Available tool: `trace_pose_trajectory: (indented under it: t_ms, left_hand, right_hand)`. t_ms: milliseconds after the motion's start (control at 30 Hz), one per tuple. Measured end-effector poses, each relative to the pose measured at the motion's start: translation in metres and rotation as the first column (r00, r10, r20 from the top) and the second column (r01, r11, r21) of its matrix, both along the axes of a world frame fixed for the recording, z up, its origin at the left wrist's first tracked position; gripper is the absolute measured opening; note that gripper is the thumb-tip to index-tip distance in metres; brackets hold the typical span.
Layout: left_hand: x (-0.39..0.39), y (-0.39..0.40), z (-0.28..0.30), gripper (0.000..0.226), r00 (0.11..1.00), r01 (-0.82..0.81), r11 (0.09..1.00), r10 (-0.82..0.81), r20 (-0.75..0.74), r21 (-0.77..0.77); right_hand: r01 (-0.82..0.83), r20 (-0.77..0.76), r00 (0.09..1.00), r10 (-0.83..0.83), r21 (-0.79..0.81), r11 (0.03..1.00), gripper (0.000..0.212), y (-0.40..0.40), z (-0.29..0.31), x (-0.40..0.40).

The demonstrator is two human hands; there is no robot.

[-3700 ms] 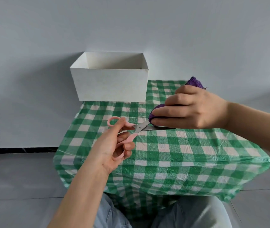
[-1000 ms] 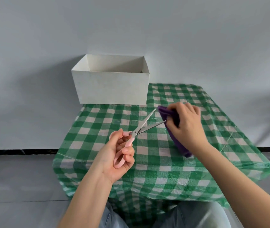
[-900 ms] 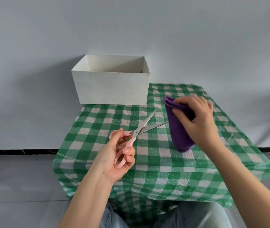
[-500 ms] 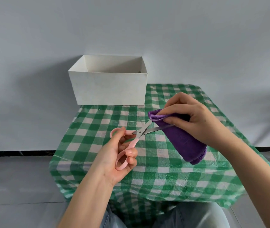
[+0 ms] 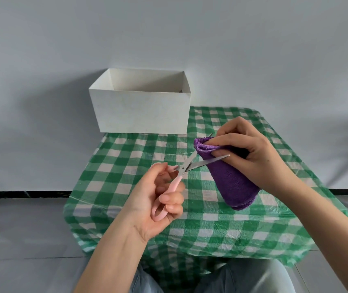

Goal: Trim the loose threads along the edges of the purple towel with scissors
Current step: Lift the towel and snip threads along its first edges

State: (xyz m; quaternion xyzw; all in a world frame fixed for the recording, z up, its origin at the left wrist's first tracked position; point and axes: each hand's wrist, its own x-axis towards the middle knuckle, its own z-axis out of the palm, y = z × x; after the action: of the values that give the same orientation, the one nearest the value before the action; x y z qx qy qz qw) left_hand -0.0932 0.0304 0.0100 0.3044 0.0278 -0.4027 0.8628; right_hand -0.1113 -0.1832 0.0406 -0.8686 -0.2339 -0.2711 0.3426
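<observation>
My right hand pinches the upper folded edge of the purple towel, which hangs bunched above the table. My left hand grips the pink-handled scissors with fingers through the loops. The metal blades are spread apart and straddle the towel's top edge, one blade passing behind the fold and the other in front of it, right by my right fingertips.
A green-and-white checked tablecloth covers a small table. An open white box stands at its back left corner against the grey wall. My knees are below the table's front edge.
My right hand lifted and turned the towel so its folded edge faces the scissors. The blades moved right and now straddle that edge.
</observation>
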Motion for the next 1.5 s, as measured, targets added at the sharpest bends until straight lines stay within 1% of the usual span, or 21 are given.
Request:
trace_pose_trajectory:
  t_ms: [133,267,400,567,633,700,767,833,867,1000,1133,1200,1300,1400,1500]
  left_hand:
    - [-0.002,0.002,0.002,0.022,0.999,0.047,0.999,-0.047,0.028,-0.015]
    - [-0.004,-0.001,0.003,0.026,0.998,0.061,0.997,-0.06,0.019,-0.043]
    - [-0.009,-0.005,0.008,0.024,0.999,0.027,1.0,-0.026,0.029,-0.009]
    - [-0.014,-0.008,0.012,0.02,0.999,0.03,0.998,-0.031,0.022,0.046]
    - [-0.015,-0.01,0.012,0.024,0.999,0.039,0.997,-0.039,-0.004,0.059]
    - [-0.016,-0.01,0.012,0.028,0.997,0.053,0.998,-0.051,-0.057,0.035]
    - [-0.017,-0.011,0.012,0.023,0.992,0.069,0.998,-0.069,-0.101,-0.007]
    - [-0.018,-0.013,0.011,0.015,0.989,0.083,0.996,-0.088,-0.121,-0.044]
    - [-0.019,-0.013,0.011,0.014,0.988,0.087,0.994,-0.094,-0.126,-0.06]
    - [-0.021,-0.015,0.013,0.016,0.976,0.098,0.986,-0.121,-0.181,-0.134]
    - [-0.023,-0.015,0.012,0.03,0.958,0.124,0.961,-0.181,-0.221,-0.249]
    - [-0.024,-0.015,0.014,0.033,0.956,0.127,0.956,-0.19,-0.225,-0.265]
    - [-0.025,-0.015,0.016,0.026,0.952,0.13,0.949,-0.2,-0.23,-0.287]
    - [-0.028,-0.016,0.015,0.023,0.949,0.138,0.942,-0.214,-0.231,-0.306]
    - [-0.033,-0.016,0.017,0.013,0.951,0.171,0.941,-0.235,-0.2,-0.292]
  right_hand:
    - [-0.018,0.041,0.999,0.018,0.006,1.0,0.02,0.003,-0.002,-0.009]
    - [-0.004,0.124,0.992,0.011,-0.059,0.998,0.022,0.006,-0.007,-0.014]
    - [0.009,0.163,0.987,0.004,-0.08,0.997,0.021,0.004,-0.01,-0.014]
    - [0.01,0.172,0.985,0.005,-0.09,0.996,0.022,0.002,-0.013,-0.011]
    - [0.01,0.174,0.985,0.006,-0.09,0.996,0.022,0.002,-0.014,-0.01]
    - [0.01,0.17,0.985,0.006,-0.092,0.996,0.022,0.002,-0.017,-0.009]
    - [0.002,0.161,0.987,0.012,-0.09,0.996,0.023,0.002,-0.02,-0.009]
    - [0.002,0.163,0.987,0.014,-0.101,0.995,0.023,0.001,-0.022,-0.009]
    - [0.011,0.174,0.985,0.01,-0.118,0.993,0.023,0.001,-0.022,-0.008]
    - [0.092,0.28,0.96,-0.026,-0.224,0.97,0.024,0.0,-0.021,-0.007]
    - [0.17,0.379,0.924,-0.058,-0.27,0.948,0.028,-0.002,-0.026,-0.009]
    - [0.227,0.437,0.896,-0.082,-0.291,0.929,0.027,-0.002,-0.029,-0.01]
    - [0.334,0.522,0.842,-0.133,-0.311,0.89,0.023,-0.005,-0.031,-0.007]
    - [0.454,0.606,0.771,-0.198,-0.304,0.837,0.028,-0.008,-0.031,-0.005]
    - [0.511,0.655,0.719,-0.233,-0.271,0.816,0.031,-0.007,-0.032,-0.006]
